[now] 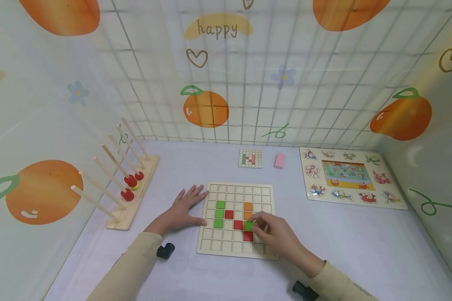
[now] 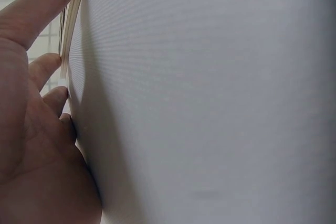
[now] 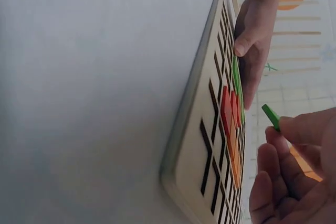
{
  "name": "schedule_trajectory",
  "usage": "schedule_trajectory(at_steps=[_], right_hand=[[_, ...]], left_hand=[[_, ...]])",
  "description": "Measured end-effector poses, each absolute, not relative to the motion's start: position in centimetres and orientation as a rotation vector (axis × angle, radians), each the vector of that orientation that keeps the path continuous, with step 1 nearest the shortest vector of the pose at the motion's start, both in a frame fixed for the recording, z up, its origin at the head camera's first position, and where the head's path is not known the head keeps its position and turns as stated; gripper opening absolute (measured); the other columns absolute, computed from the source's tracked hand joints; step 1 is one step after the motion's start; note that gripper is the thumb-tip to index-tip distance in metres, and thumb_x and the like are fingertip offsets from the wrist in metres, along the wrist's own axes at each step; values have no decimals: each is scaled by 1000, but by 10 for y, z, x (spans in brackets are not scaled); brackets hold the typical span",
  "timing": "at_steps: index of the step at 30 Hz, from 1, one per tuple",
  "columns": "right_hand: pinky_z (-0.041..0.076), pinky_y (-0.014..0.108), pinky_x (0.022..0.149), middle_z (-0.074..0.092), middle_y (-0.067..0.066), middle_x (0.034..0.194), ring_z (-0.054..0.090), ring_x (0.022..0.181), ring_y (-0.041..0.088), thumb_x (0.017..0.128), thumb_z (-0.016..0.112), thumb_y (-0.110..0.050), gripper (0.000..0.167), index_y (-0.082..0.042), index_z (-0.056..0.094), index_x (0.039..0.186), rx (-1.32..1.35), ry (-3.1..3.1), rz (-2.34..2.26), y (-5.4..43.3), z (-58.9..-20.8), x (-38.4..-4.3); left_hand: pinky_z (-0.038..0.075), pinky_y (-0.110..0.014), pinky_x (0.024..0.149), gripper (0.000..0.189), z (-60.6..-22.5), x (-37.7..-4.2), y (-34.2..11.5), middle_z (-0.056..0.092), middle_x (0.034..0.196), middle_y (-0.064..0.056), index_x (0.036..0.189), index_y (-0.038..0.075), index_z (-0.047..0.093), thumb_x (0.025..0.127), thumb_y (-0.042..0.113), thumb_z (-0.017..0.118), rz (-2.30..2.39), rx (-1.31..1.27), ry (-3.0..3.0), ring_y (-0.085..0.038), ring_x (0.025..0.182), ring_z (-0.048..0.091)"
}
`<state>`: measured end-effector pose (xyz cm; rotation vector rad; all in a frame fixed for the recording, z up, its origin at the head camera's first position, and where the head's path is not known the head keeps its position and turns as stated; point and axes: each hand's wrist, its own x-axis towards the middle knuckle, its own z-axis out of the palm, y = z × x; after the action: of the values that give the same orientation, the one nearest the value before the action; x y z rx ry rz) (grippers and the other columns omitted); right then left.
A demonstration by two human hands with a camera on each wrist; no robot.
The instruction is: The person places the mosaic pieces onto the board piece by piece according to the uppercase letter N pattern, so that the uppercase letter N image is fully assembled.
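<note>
A wooden grid board (image 1: pixel 215 246) lies flat in front of me. Its left column has three green tiles (image 1: pixel 219 213). Red tiles (image 1: pixel 229 214) step down diagonally rightward, and two orange tiles (image 1: pixel 248 206) sit one above the other at right. My right hand (image 1: pixel 280 236) pinches a green square tile (image 3: pixel 271 116) between thumb and fingertip, tilted and raised over the board in the right wrist view. My left hand (image 1: pixel 182 211) lies with fingers spread at the board's left side, the thumb touching its edge.
A small pattern card (image 1: pixel 250 158) and a pink block (image 1: pixel 279 161) lie behind the board. To the right is a sea-animal puzzle board (image 1: pixel 312 193). A wooden peg rack (image 1: pixel 120 219) with red and yellow beads stands at left. A printed curtain hangs behind.
</note>
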<state>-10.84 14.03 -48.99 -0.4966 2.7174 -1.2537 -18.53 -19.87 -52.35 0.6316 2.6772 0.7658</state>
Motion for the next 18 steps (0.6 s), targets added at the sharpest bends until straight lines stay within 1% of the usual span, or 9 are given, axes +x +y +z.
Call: schedule_trajectory(at_steps=[7,11,14,18], right_hand=[[54,22,67,62,-17,81,57,74,4,90,76,-8,23,-21,73,109,-566,2697,-1269,128,-493,-107],[54,22,69,67,-14,88,59,77,3,92,73,-5,23,-22,74,108,-612,2665,-1290,122,-496,-108],[53,22,69,68,-13,94,58,77,3,92,72,-5,25,-23,74,109,-649,2653,-1284,117,-499,-108],[50,21,67,64,-16,91,55,75,4,92,72,-8,25,-24,74,111,-695,2660,-1248,109,-502,-108]], left_hand=[[-8,-51,125,106,-524,-186,-199,11,171,-1,162,24,29,77,64,78,749,632,2682,-25,157,-2],[-8,-51,125,106,-524,-186,-199,11,171,-2,162,23,29,77,64,78,762,646,2676,-26,157,-2],[-8,-51,125,106,-525,-186,-199,11,171,-2,162,23,29,77,64,78,763,651,2676,-26,157,-2],[-8,-52,125,106,-526,-186,-200,11,171,-1,162,24,29,77,65,78,752,652,2684,-25,157,-2]])
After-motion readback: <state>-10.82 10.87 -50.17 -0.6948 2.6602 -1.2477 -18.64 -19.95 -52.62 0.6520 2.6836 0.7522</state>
